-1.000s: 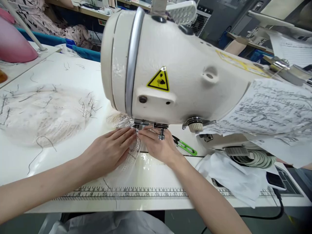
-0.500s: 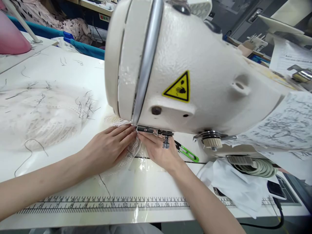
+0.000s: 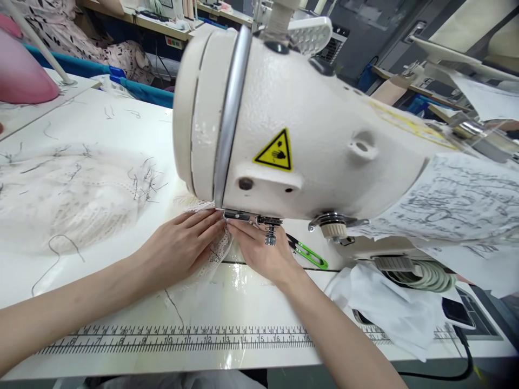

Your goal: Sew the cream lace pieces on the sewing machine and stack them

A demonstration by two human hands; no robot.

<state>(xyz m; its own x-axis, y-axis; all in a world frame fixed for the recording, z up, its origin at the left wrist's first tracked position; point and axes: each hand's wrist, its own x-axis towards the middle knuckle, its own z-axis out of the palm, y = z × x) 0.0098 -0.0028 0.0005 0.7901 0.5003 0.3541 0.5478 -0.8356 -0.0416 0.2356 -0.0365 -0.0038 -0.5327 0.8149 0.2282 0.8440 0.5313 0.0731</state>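
White lace trim [image 3: 221, 246] lies on the table under the head of a sewing machine [image 3: 267, 113]. My left hand [image 3: 186, 243] rests flat on the lace, its fingers stretched toward the needle area. Just right of it, my right hand [image 3: 263, 251] lies with extended fingers against the lace edge, partly covered by the machine's lower metal parts. Both sets of fingertips almost meet below the machine head, which hides the needle and presser foot. Green-handled thread snips [image 3: 310, 254] lie beside my right hand.
A sheer pale lace piece [image 3: 81, 200] with dark thread ends spreads at left. A ruler strip [image 3: 227, 339] runs along the front edge. White cloth [image 3: 377, 302] and a green coil [image 3: 436, 278] sit at right. A person in spotted clothing [image 3: 48, 32] is at upper left.
The camera view has shifted slightly, so the machine head appears a little lower and further left. Both hands keep nearly the same position on the lace.
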